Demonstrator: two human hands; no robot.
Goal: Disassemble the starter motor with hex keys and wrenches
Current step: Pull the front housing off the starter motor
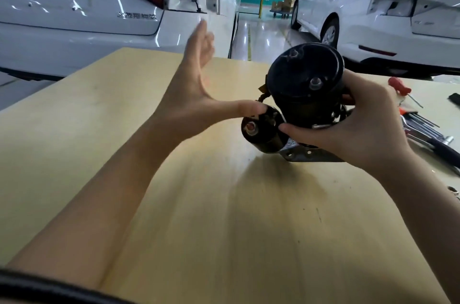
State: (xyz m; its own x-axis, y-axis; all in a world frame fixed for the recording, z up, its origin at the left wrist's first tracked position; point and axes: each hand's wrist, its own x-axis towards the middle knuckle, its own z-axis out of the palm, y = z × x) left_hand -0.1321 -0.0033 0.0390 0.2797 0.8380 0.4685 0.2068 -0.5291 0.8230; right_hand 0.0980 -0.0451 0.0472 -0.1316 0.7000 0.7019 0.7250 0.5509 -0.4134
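Observation:
A black starter motor (305, 84) is held above the pale wooden table (174, 204), its round end cap facing me. The smaller solenoid cylinder (261, 129) sits at its lower left, and a silver mounting flange (306, 154) shows underneath. My right hand (361, 127) grips the motor body from the right, thumb on the lower edge. My left hand (196, 87) is spread with straight fingers pointing up and away, its thumb touching the solenoid's top.
A set of hex keys and wrenches (420, 127) lies on the table at the right, beside a red-handled screwdriver (399, 86). Two white cars (99, 5) (385, 5) stand behind the table, with a glossy floor aisle between them.

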